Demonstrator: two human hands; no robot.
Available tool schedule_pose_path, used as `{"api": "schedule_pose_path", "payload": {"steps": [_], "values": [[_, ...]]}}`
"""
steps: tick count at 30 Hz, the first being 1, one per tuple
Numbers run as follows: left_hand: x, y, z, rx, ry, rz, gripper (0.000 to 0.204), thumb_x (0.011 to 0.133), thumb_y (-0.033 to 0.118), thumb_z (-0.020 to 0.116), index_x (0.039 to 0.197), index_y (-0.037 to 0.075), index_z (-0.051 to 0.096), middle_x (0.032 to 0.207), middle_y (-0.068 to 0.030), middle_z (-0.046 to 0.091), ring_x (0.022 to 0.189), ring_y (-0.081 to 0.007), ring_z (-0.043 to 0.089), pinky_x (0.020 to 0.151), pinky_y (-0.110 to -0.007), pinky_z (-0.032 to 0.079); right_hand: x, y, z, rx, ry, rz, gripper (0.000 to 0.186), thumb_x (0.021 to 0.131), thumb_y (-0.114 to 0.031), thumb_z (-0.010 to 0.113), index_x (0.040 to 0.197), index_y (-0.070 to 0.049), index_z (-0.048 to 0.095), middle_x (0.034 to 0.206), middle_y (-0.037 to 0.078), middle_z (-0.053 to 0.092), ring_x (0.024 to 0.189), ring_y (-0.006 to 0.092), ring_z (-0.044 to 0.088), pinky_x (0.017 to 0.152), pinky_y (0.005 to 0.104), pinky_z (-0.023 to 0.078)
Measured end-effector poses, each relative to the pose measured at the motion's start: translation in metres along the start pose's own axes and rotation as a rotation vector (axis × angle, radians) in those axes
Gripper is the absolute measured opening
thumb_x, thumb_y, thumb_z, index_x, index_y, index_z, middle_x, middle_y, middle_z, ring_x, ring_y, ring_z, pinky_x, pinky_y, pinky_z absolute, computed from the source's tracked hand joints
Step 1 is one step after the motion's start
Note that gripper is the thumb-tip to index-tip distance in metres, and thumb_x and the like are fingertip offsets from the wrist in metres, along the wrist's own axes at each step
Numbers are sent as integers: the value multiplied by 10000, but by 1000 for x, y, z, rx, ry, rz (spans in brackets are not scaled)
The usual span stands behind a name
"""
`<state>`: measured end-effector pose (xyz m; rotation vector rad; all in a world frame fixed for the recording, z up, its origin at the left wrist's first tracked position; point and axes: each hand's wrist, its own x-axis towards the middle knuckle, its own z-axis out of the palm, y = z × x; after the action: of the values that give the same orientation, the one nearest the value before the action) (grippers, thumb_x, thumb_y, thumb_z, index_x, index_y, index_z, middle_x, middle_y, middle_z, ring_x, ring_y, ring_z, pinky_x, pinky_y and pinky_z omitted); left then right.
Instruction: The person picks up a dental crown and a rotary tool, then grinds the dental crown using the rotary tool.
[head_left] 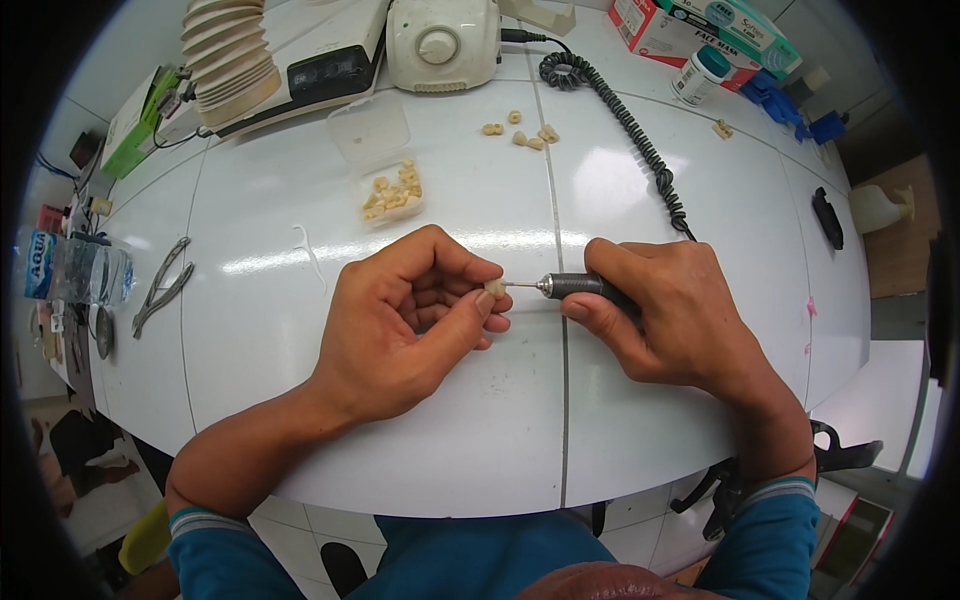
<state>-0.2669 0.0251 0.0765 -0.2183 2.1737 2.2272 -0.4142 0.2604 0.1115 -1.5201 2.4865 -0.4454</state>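
Observation:
Pinched between thumb and forefinger of my left hand (pixel 405 325) is a small cream-coloured dental crown (pixel 495 288), partly covered by the fingertips. My right hand (pixel 665 315) wraps round a dark rotary handpiece (pixel 580 287), held level and pointing left. Its thin metal bur reaches the crown and appears to touch it. A coiled black cord (pixel 640 140) runs from beneath the right hand up to a cream control unit (pixel 442 45) with a round dial. Beyond my left hand stands a small clear plastic box (pixel 402 212) of yellowish tooth pieces, its lid folded back.
Several loose tooth pieces (pixel 520 132) lie on the white tiled table (pixel 480 420). Metal pliers (pixel 160 288) and a water bottle (pixel 85 270) are at the left. A ribbed hose (pixel 230 60) rises at the back left. Boxes (pixel 700 40) and a white bottle (pixel 700 75) stand back right.

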Motion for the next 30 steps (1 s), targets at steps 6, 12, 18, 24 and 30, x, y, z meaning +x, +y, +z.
{"api": "schedule_pose_path", "payload": {"steps": [6, 12, 18, 24, 30], "values": [[2, 1, -3, -58, -4, -47, 129, 1092, -2, 662, 1209, -55, 658, 1090, -203, 795, 977, -206, 820, 818, -295, 678, -1, 1, 0, -2, 9, -23, 436, 1047, -450, 740, 892, -48, 672, 688, 142, 687, 588, 368, 674, 565, 481, 487], [2, -2, -2, -72, 0, -34, 108, 1099, 2, 668, 1192, -53, 676, 1078, -199, 796, 961, -197, 819, 813, -294, 682, -1, 0, 0, -1, 5, -19, 429, 1041, -448, 749, 907, -46, 686, 692, 139, 692, 592, 373, 678, 566, 482, 491], [1, -2, -2, -59, 3, -25, 109, 1096, 2, 676, 1188, -57, 687, 1054, -188, 801, 933, -188, 819, 806, -289, 684, -1, -1, 0, -3, 4, -4, 418, 1041, -440, 752, 915, -46, 689, 697, 138, 696, 597, 370, 686, 567, 478, 493], [1, -1, -2, -49, 12, -25, 113, 1089, 4, 681, 1183, -56, 695, 1049, -182, 795, 925, -178, 813, 800, -278, 678, 0, -2, 0, -7, 18, 9, 415, 1044, -437, 749, 914, -48, 688, 702, 139, 699, 606, 373, 690, 570, 478, 496], [2, 1, -1, -38, 41, -54, 104, 1074, 6, 684, 1161, -50, 692, 1059, -165, 786, 928, -166, 807, 795, -267, 670, -1, 0, 1, -1, 31, -25, 421, 1042, -450, 749, 915, -54, 685, 695, 128, 698, 589, 366, 685, 565, 472, 502]]}}
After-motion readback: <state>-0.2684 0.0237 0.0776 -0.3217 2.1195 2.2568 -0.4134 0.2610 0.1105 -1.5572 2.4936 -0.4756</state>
